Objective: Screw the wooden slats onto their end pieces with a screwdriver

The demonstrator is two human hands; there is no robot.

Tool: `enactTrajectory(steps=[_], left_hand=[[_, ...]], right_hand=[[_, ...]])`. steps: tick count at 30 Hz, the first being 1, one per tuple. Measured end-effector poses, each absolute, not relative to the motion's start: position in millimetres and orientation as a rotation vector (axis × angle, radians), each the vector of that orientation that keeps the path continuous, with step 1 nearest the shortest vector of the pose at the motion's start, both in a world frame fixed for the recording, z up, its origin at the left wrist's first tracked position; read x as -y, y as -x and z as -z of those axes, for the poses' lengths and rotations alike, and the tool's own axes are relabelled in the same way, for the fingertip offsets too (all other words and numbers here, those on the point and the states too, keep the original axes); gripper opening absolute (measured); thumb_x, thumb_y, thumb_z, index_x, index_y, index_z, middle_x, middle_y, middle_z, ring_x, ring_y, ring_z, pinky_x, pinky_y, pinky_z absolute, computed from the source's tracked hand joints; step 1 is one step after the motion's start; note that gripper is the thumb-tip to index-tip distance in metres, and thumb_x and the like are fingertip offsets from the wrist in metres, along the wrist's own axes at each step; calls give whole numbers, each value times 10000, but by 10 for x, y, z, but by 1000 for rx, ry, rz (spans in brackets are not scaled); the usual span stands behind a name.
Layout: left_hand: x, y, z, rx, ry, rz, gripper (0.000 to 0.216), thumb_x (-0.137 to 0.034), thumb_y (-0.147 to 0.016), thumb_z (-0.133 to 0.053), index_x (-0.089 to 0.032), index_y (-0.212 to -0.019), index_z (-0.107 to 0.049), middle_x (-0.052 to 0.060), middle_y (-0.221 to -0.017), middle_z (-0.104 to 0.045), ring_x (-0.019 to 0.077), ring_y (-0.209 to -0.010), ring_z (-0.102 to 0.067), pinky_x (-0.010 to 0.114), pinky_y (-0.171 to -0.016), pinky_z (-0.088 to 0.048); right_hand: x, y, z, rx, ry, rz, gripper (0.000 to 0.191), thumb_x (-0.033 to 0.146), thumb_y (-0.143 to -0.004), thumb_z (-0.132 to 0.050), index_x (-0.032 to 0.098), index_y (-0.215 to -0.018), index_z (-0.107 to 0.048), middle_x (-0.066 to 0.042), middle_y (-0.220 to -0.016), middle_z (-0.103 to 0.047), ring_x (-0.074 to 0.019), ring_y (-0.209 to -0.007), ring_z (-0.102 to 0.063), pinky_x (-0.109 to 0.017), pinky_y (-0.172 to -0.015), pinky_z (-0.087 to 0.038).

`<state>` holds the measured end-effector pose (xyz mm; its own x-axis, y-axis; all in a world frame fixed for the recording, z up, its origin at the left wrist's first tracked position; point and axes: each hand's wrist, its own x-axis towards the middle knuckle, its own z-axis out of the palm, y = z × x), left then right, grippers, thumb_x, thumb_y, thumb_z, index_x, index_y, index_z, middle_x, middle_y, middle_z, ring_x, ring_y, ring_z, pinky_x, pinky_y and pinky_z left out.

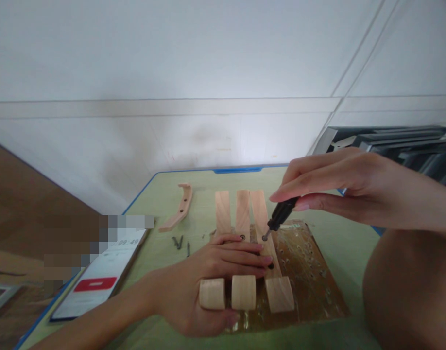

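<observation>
White wall (208,58) backs a pale green surface (345,260). Above the brown board (314,279), the right hand (339,184) pinches a black screwdriver (281,214), slanting down-left to the rightmost wooden strip (260,211). That strip lies lengthwise over the board, leftward of this hand; nearer, the left hand (208,262) rests across it (fingers outstretched). Loose screws (178,242) lie left of the board.

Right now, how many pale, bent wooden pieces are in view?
4: a lone piece lies at the left; a left piece, a middle piece and a right piece lie side by side, partly covered by the left hand. No other seems hidden.
</observation>
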<state>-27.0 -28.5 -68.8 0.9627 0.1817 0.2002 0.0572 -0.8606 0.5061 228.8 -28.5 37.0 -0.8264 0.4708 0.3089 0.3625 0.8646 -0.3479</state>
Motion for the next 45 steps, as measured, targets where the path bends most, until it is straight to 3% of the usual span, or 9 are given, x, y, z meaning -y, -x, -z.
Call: enactTrajectory(steps=[10, 20, 30, 45], left_hand=[[261, 272, 661, -177, -2533, -264, 594, -360, -761, -497, -243, -1327, -357, -4, -1382, -443, 249, -1271, -413, 388, -1111, -207], [267, 262, 647, -200, -2509, -241, 558, -399, -779, -451, -212, -1302, -403, 11, -1367, -461, 263, -1268, -412, 433, -1095, -218], [254, 270, 665, -181, -2514, -257, 573, -403, -775, -452, -223, -1315, -383, 7, -1372, -455, 267, -1265, -416, 429, -1093, -235], [278, 265, 687, -177, -2574, -324, 646, -310, -728, -555, -253, -1328, -325, 11, -1371, -457, 205, -1283, -394, 342, -1111, -185]], right_hand=[[227, -2243, -344, 2677, 621, -392, 224, 173, -907, -421, 84, -977, -614, -47, -861, -581, -76, -778, -502, -187, -721, -384], [250, -2205, -355, 2651, 601, -350, 199, 202, -880, -488, 79, -895, -643, -32, -777, -605, -59, -704, -511, -169, -640, -375], [251, -2209, -372, 2657, 640, -266, 128, 211, -836, -559, 108, -834, -635, -6, -754, -592, -52, -686, -528, -162, -625, -367], [224, -2202, -287, 2632, 931, -4, 269, 370, -873, -477, 140, -754, -548, 5, -690, -499, -94, -617, -410, -250, -584, -270]])
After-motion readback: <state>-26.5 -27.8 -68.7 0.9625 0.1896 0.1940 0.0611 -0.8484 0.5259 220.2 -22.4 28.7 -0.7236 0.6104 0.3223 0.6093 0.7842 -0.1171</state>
